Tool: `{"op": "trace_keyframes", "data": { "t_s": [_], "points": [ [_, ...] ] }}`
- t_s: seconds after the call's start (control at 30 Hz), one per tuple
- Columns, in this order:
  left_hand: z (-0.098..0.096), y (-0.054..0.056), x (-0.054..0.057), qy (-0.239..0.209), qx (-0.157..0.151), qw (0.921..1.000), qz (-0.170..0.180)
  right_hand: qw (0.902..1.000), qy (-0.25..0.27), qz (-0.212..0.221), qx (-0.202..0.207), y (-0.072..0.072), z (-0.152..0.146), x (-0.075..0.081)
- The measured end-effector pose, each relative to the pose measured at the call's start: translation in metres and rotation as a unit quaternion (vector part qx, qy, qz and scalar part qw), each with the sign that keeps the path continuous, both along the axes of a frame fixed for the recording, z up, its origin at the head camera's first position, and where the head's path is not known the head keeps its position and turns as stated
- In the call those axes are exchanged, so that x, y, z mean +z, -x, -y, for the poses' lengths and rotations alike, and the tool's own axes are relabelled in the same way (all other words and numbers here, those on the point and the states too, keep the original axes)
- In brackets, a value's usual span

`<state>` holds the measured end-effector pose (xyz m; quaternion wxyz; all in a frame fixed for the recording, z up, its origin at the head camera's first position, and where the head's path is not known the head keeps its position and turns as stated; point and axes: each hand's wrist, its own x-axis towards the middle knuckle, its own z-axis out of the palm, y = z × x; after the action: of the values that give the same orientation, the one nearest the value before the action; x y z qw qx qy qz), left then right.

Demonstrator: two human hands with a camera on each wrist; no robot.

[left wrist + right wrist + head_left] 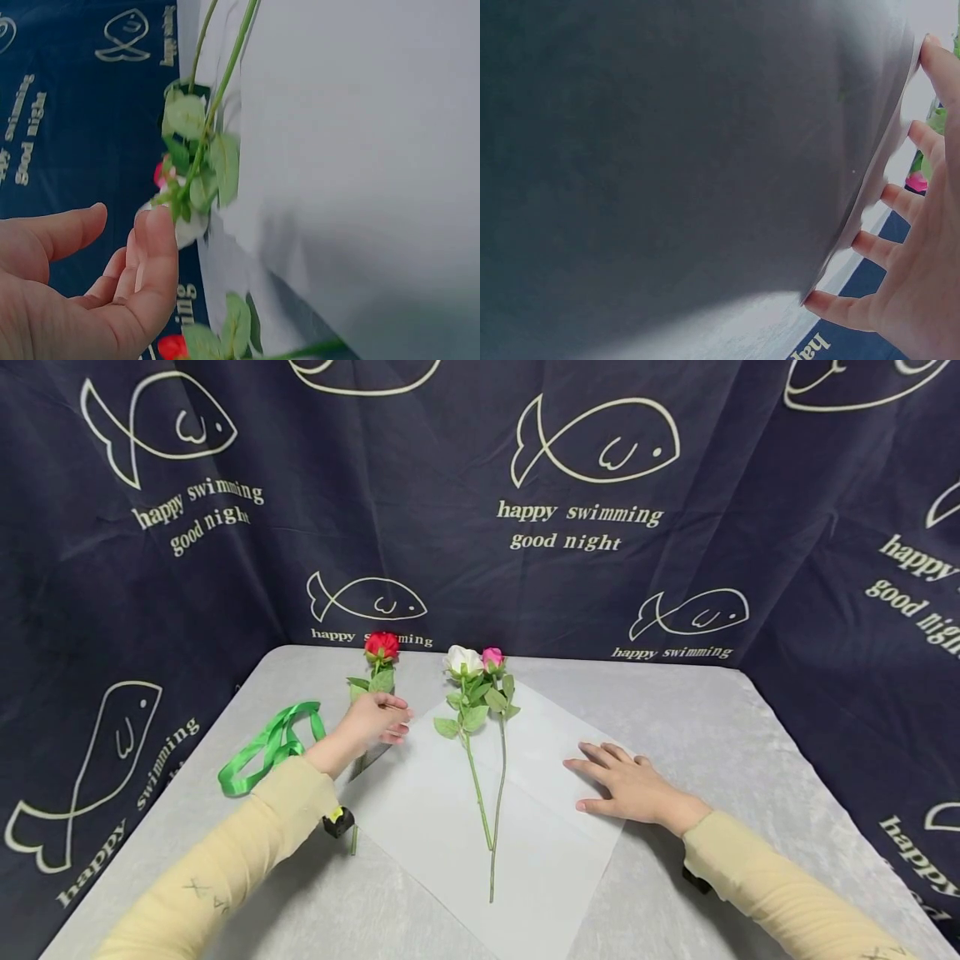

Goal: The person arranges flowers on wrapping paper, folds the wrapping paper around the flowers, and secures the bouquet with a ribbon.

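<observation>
A red rose [382, 647] lies on the left side, its stem partly hidden under my left hand [377, 720]. That hand hovers over it with fingers loosely bent, and nothing shows between thumb and fingers in the left wrist view. A white rose [463, 662] and a pink rose [492, 658] lie side by side on a sheet of white paper [540, 877], stems toward me. My right hand [626, 783] rests on the paper's right part, fingers spread; in the right wrist view its fingertips [864, 238] touch the sheet.
A looped green ribbon [240, 777] lies left of the red rose. All of it rests on a grey table [697, 727]. Behind and to both sides hangs a dark blue curtain [450, 485] with fish drawings.
</observation>
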<state>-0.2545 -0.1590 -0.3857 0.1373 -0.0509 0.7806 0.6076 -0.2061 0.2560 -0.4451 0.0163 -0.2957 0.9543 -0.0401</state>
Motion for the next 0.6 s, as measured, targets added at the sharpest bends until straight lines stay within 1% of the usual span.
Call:
{"op": "trace_keyframes", "data": {
  "t_s": [0.13,0.33,0.47,0.6],
  "points": [
    [0.014,0.001,0.0,0.016,0.006,0.9998,-0.003,1.0,0.002,-0.003,0.0,-0.001,0.0,0.001],
    [0.033,0.001,-0.001,0.022,0.02,0.9995,0.007,0.9999,0.012,-0.009,0.003,-0.001,0.0,0.0],
    [0.043,0.005,-0.006,0.014,0.036,0.9992,0.009,0.9999,0.01,-0.006,0.0,-0.001,0.001,0.001],
    [0.052,0.007,-0.01,-0.008,0.041,0.9991,0.0,0.9999,0.012,-0.007,0.0,0.0,0.001,0.0]
  ]
}}
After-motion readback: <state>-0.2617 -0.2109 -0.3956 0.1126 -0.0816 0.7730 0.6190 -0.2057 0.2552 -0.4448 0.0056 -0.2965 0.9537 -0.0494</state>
